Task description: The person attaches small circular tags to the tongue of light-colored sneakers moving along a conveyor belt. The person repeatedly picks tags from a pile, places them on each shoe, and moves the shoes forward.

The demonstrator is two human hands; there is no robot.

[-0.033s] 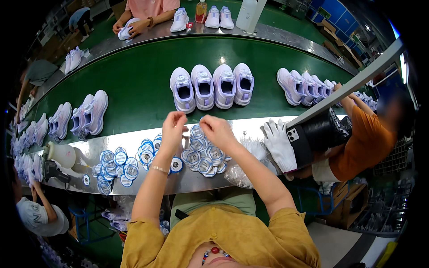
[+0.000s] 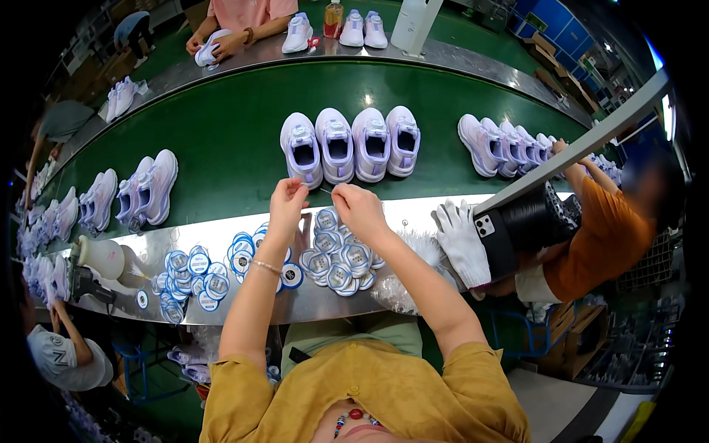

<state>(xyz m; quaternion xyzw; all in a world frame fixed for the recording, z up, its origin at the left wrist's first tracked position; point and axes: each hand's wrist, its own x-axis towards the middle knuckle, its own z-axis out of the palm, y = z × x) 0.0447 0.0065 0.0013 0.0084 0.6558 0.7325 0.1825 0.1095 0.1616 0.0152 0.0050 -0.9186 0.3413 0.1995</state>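
Note:
My left hand [image 2: 286, 203] is closed in a pinch over the near edge of the green belt; what lies between its fingertips is too small to name. Close beside it, my right hand [image 2: 360, 209] pinches a thin pale strand [image 2: 325, 191] that points toward the left fingers. Just beyond both hands, several white-and-lilac sneakers [image 2: 337, 148] stand in a row, toes away from me. Round blue-and-white tags lie in piles on the metal ledge: one pile [image 2: 341, 258] below my right hand, another [image 2: 244, 251] left of my left wrist, a third [image 2: 188, 280] farther left.
More sneakers [image 2: 151, 188] stand on the green belt [image 2: 221, 125] at left, and another row [image 2: 491, 148] at right. A white glove [image 2: 463, 244], a phone [image 2: 484, 224] and clear plastic [image 2: 402, 288] lie on the right ledge. A slanted metal post [image 2: 569, 155] rises there. Co-workers stand around.
Both hands have shifted slightly away from me, and the thin strand at my right fingertips shows more plainly. The sneakers and tag piles look the same.

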